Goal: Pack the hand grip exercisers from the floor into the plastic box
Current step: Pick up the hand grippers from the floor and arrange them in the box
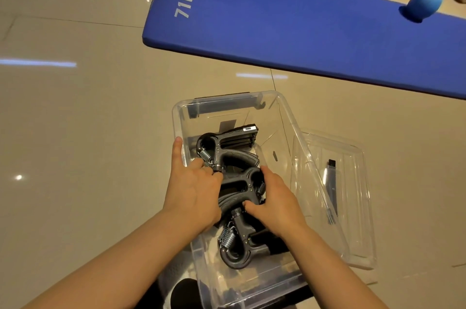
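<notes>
Both hands reach into the clear plastic box [285,117] and work on the middle hand grip exerciser [242,187]. Left hand [195,192]: the thumb lies straight along the box's left wall, while the remaining fingers curl down onto the exerciser's upper end, beside its spring. Right hand [276,201]: fingers bent over the exerciser's right side, thumb hooked under its lower handle; the hold reads as a light, positioning grasp from both sides rather than a squeeze.

Three exercisers are visible in the box: the far exerciser [222,147], bearing a small counter display on its handle; the middle one between the hands; and the near exerciser [239,245], with its coil spring [227,237] exposed. They overlap and touch one another. None is visible on the surrounding floor [88,119].

Handling, as a judgement: each exerciser appears rigid, moderately heavy for its size, with ribbed handles offering secure purchase. The handles or the looped head are the sensible places to hold; the spring coils could pinch skin and snag neighbouring pieces.

Right of the box, touching its side, lies the clear lid [353,182], upturned. A blue mat [290,31] lies beyond.
</notes>
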A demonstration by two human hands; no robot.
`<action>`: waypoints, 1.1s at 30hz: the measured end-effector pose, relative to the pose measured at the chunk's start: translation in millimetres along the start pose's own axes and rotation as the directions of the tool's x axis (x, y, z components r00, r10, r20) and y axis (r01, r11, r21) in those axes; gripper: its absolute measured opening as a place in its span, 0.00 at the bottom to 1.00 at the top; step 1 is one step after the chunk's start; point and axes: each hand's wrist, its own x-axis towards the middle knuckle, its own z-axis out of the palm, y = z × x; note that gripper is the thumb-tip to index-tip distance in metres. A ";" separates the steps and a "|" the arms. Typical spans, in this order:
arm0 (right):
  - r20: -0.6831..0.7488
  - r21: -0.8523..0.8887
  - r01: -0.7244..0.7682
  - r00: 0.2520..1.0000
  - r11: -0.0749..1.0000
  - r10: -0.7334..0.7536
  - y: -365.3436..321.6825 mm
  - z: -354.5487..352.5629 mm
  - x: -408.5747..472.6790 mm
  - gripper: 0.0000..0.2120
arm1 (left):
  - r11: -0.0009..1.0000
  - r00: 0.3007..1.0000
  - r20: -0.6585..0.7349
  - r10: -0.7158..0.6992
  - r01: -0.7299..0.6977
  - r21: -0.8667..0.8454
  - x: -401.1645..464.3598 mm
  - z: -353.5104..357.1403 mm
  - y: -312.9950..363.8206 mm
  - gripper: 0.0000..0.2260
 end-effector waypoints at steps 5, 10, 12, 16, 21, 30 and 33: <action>-0.012 -0.024 0.035 0.999 0.999 -0.035 -2.1 -7.3 -7.3 0.44 | 0.989 0.991 -0.135 -0.013 -0.007 -0.147 -3.4 3.9 -4.9 0.21; -0.045 -0.005 0.072 0.996 0.997 -0.072 -1.9 -27.1 -46.5 0.39 | 0.955 0.965 -0.255 0.064 -0.133 -0.264 -11.4 8.3 -17.2 0.23; -0.040 0.007 0.077 0.996 0.997 -0.076 -0.2 -37.6 -69.2 0.37 | 0.947 0.972 -0.184 0.145 -0.190 -0.260 -21.7 -0.1 -26.7 0.25; -0.067 0.063 0.102 0.993 0.993 -0.097 -2.5 -55.1 -108.6 0.32 | 0.932 0.985 -0.052 0.166 -0.174 -0.318 -56.5 -36.5 -49.6 0.27; -0.115 0.132 0.172 0.981 0.976 -0.158 -33.9 -83.7 -143.2 0.24 | 0.915 0.993 -0.010 0.115 -0.110 -0.387 -112.2 -122.0 -66.3 0.20; -0.305 0.298 0.468 0.873 0.832 -0.381 -137.2 -149.7 -217.1 0.06 | 0.840 0.911 -0.275 -0.307 0.123 -0.529 -284.4 -215.5 -63.8 0.19; -0.321 0.282 0.555 0.823 0.782 -0.469 -182.6 -151.8 -241.1 0.05 | 0.741 0.772 -0.388 -0.503 0.155 -0.653 -340.9 -209.9 -70.7 0.14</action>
